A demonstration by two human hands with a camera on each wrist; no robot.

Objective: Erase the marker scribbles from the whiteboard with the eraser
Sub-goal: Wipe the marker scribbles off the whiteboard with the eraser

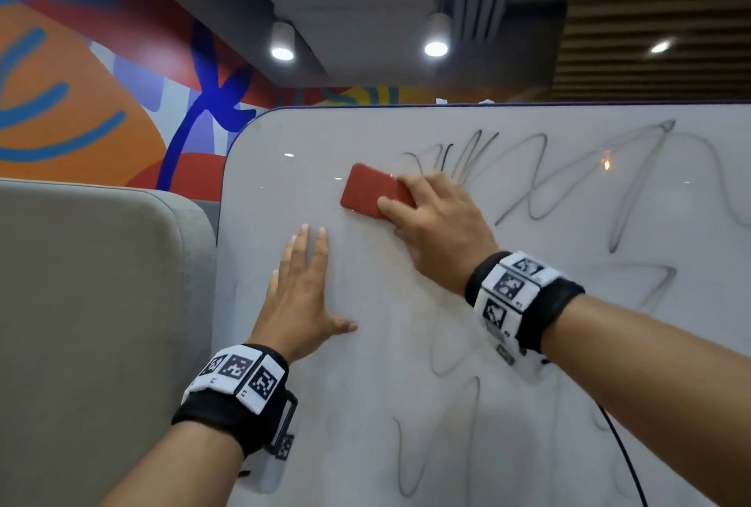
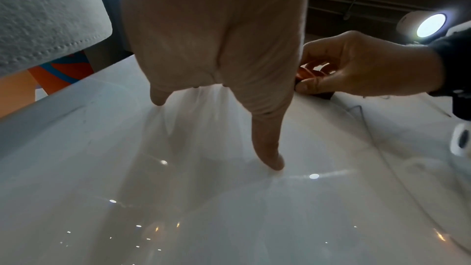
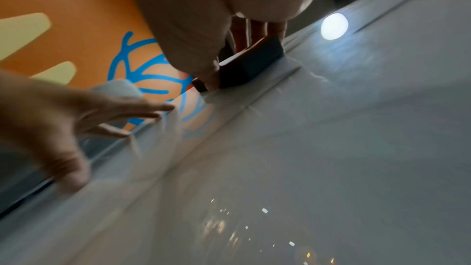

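Observation:
The white whiteboard (image 1: 406, 344) fills the right of the head view and carries grey marker scribbles (image 1: 569, 177) across its upper right and lower part. A red eraser (image 1: 367, 189) lies flat against the board near the top. My right hand (image 1: 430, 218) grips its right end, thumb below and fingers above, at the left edge of the scribbles. In the right wrist view the eraser (image 3: 244, 67) looks dark, pinched against the board. My left hand (image 1: 300, 283) presses flat on the board with straight fingers, below and left of the eraser. The left wrist view shows my left hand's fingers (image 2: 267, 144) touching the glossy surface.
A grey upholstered panel (image 1: 93, 323) stands to the left of the board's edge. Behind it is a wall mural in orange, red and blue (image 1: 81, 100). Ceiling lamps (image 1: 282, 47) shine above. A thin black cable (image 1: 626, 462) hangs from my right wrist over the board.

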